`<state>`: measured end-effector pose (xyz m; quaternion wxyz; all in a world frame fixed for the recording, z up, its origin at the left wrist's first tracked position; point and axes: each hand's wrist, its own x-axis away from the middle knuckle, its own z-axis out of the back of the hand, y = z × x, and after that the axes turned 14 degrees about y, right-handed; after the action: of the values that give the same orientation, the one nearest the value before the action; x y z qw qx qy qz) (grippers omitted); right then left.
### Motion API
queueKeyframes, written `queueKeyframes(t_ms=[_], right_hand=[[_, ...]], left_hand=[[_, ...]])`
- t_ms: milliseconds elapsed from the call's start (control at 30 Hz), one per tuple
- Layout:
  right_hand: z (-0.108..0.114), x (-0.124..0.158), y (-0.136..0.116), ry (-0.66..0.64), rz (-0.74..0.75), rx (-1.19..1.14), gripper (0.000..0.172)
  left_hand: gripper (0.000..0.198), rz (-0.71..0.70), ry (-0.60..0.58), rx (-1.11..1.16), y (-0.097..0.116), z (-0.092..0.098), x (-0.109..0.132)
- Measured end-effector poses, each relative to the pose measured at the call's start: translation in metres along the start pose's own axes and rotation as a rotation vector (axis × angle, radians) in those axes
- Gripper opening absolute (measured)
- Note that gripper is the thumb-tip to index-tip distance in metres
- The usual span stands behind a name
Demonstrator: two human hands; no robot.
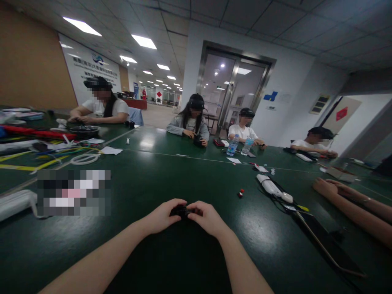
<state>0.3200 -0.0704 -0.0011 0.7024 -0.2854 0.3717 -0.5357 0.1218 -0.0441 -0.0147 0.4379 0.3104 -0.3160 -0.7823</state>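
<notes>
- Slipping looks like the chief risk: the black object (180, 211), which sits left of the white bar (269, 185) and nearer the wearer, is small, and fingertips alone appear to hold it.
- If it is made of several parts (too dark to tell), uneven pressure from the two sides could make one spring loose and skid over the glossy table (183, 179) toward the white bar.
- A dropped part might be hard to spot, since dark pieces show poorly on that dark green surface; one rolling right could end up beside the red-and-white piece (241, 193), just left of the white bar, or under the black cable (277, 201) at the bar's near side.
- The left hand (165, 214), well left of the white bar, is nearly closed, thumb below and fingers curled over, seemingly pinching the object's left end.
- The right hand (205, 216), between that hand and the white bar, mirrors it, fingers bent and thumb tucked under, apparently gripping the other end.
- Both forearms slant inward from the near side, left of the white bar, wrists bent slightly so that the fingertips nearly meet around the object.
</notes>
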Motion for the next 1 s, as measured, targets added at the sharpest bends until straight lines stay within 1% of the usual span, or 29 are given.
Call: queueKeyframes(t_ms=[67, 167, 300, 633, 700, 800, 900, 933, 967, 1000], right_hand=[[0.000, 0.001, -0.001, -0.025, 0.044, 0.053, 0.023], [0.001, 0.001, 0.000, -0.039, 0.069, 0.069, 0.023], [0.000, 0.001, -0.002, -0.026, 0.066, 0.071, 0.022], [-0.001, 0.002, -0.004, -0.040, 0.066, 0.123, 0.022], [-0.002, 0.002, -0.003, -0.034, 0.072, 0.144, 0.022], [-0.004, 0.000, 0.000, -0.021, 0.080, 0.158, 0.023], [0.000, -0.002, 0.006, -0.024, -0.005, 0.041, 0.036], [0.002, -0.003, 0.009, -0.010, -0.066, -0.019, 0.041], [0.005, -0.004, 0.012, 0.013, -0.118, -0.080, 0.042], [0.007, -0.005, 0.015, 0.031, -0.148, -0.120, 0.041]], left_hand=[[0.047, 0.000, 0.006, 0.008, 0.000, 0.000, 0.000], [0.046, 0.014, 0.007, 0.008, 0.001, 0.000, 0.001], [0.044, 0.017, -0.005, 0.001, 0.006, 0.002, 0.002], [0.041, 0.026, -0.010, -0.010, 0.014, 0.006, 0.004], [0.037, 0.012, -0.024, -0.028, 0.016, 0.006, 0.005], [0.030, -0.070, -0.047, -0.070, 0.016, 0.004, 0.005], [0.030, -0.159, -0.070, -0.138, 0.008, 0.006, 0.002], [0.031, -0.174, -0.072, -0.170, 0.003, 0.011, 0.000], [0.032, -0.163, -0.053, -0.217, -0.003, 0.018, -0.001], [0.033, -0.131, -0.008, -0.275, -0.011, 0.027, -0.003]])
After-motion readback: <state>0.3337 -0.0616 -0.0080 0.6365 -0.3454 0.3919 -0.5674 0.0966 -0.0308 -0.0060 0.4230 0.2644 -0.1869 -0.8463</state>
